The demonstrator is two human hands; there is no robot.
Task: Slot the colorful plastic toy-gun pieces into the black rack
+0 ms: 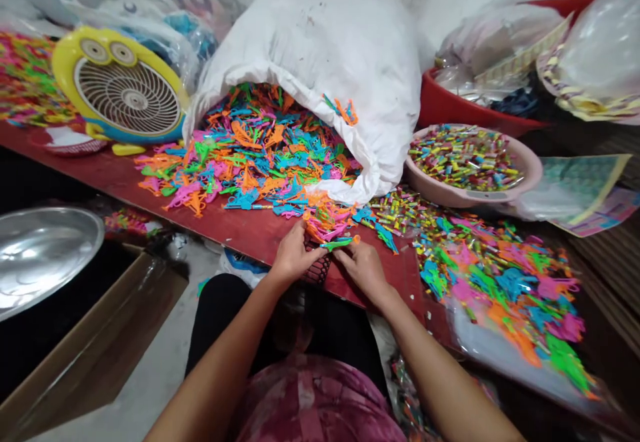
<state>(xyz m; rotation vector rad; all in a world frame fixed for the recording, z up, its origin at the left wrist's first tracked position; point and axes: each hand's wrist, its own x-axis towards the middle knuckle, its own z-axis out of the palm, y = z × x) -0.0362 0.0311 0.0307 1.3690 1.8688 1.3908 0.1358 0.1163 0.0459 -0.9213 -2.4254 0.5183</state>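
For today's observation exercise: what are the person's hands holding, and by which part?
Both hands, left hand and right hand, pinch a small green plastic toy piece, one at each end.

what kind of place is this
Probably a small home workshop for sorting or packing toys. A white sack spills bright plastic toy pieces over a red table, a pink basin holds small coloured pieces, and both hands, left hand and right hand, hold a green piece.
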